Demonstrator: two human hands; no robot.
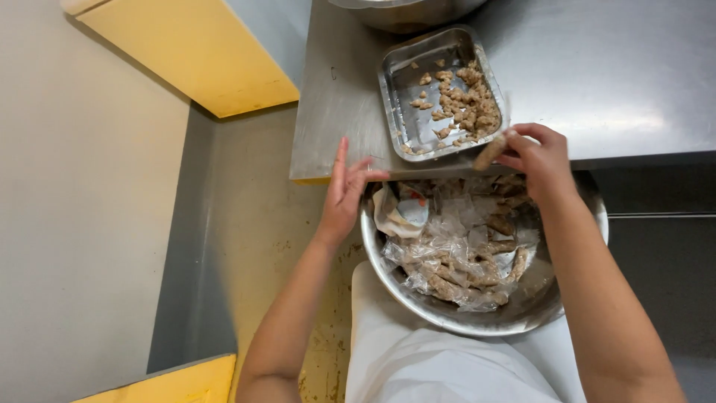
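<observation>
**Head view: sausage piece right at the lip of the tray**

Head view looks straight down on a steel counter (597, 82) with plenty of bare metal off to the right of the work. Under its front edge a big round steel bowl (522, 313) sits in the person's lap, stuffed with crumpled clear plastic wrap (447, 239) and a bunch of brownish sausage-like sticks (477, 272). Up on the counter, a rectangular metal tray (406, 104) hangs close to the front edge, with torn meat chunks (470, 104) piled along its right side and its left half mostly bare.

The key bit: the right hand (541, 157) is pinching one short sausage piece (490, 153), fingers closed on its upper end. The piece's long axis runs diagonally, low end down-left, high end into the fingers, and it hovers just over the tray's near right corner, so the tray lies up and to the left of the fingers, basically touching distance.

The left hand (347, 194) is farther off, fingers spread and straight, holding nothing, resting by the bowl's left rim just below the counter edge. Its thumb points at the bowl.

A yellow panel (194, 52) sits well off to the left, out of the way.
</observation>
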